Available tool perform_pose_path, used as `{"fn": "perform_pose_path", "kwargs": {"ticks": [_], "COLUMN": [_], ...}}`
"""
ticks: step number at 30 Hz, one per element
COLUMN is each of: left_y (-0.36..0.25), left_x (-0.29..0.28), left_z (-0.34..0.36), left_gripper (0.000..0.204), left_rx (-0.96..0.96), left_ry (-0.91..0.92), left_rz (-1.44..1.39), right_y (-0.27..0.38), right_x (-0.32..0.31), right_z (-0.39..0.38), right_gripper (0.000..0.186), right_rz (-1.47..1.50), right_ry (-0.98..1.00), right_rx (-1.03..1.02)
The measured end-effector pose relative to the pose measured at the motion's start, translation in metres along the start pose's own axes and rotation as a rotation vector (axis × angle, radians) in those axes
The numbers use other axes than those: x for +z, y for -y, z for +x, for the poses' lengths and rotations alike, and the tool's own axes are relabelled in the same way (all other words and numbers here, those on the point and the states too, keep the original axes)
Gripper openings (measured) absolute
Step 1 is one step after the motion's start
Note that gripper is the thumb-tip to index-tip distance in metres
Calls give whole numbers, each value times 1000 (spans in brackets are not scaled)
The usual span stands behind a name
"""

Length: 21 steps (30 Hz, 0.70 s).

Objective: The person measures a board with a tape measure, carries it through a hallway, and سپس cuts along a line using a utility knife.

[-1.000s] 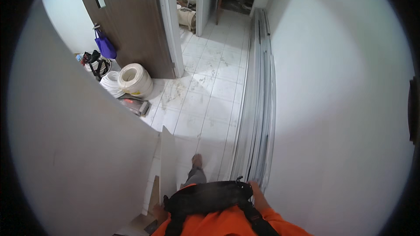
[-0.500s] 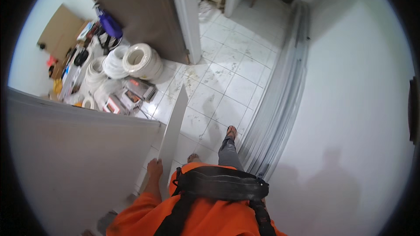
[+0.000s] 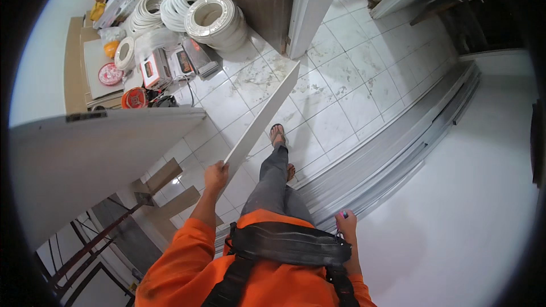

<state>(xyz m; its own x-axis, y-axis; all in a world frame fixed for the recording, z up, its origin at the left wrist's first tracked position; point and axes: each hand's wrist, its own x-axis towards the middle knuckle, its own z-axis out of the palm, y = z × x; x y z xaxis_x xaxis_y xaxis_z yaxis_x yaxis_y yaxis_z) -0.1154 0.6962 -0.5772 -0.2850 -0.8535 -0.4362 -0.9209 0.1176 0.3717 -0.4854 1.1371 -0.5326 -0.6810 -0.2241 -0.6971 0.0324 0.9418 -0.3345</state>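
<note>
My left hand (image 3: 215, 176) is closed on the edge of a long, narrow white board (image 3: 263, 116). The board slants away from me and its far end rises above the floor tiles. Low at the right, my right hand (image 3: 346, 225) is closed around a small thing with a dark end and a bit of pink, too small to name. Close by that hand lies a stack of long grey metal profiles (image 3: 381, 162), running along the foot of the white wall.
Rolls of white cable (image 3: 213, 20), boxes (image 3: 154, 70) and an orange reel (image 3: 135, 98) crowd the floor at the far left. A brown door (image 3: 256, 0) stands beside a white frame (image 3: 313, 8). Left of me are a pale door (image 3: 108, 153) and a dark red metal frame (image 3: 96, 241).
I have stepped forward and turned, so the doorway now sits farther right. My left hand still carries the board. My right hand has come into view.
</note>
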Motion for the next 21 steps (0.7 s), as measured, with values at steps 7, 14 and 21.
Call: {"fn": "perform_pose_path", "kwargs": {"ticks": [7,14,21], "left_y": [-91,-202,-293], "left_x": [51,66,101], "left_z": [101,184,280], "left_gripper": [35,38,38], "left_rx": [4,14,50], "left_ry": [72,132,143], "left_rz": [-6,7,45], "right_y": [181,263,260], "right_x": [-26,-63,-73], "right_z": [87,141,268], "right_gripper": [29,30,29], "right_rz": [85,134,245], "right_ry": [-121,73,245], "right_rx": [-241,-217,-397]}}
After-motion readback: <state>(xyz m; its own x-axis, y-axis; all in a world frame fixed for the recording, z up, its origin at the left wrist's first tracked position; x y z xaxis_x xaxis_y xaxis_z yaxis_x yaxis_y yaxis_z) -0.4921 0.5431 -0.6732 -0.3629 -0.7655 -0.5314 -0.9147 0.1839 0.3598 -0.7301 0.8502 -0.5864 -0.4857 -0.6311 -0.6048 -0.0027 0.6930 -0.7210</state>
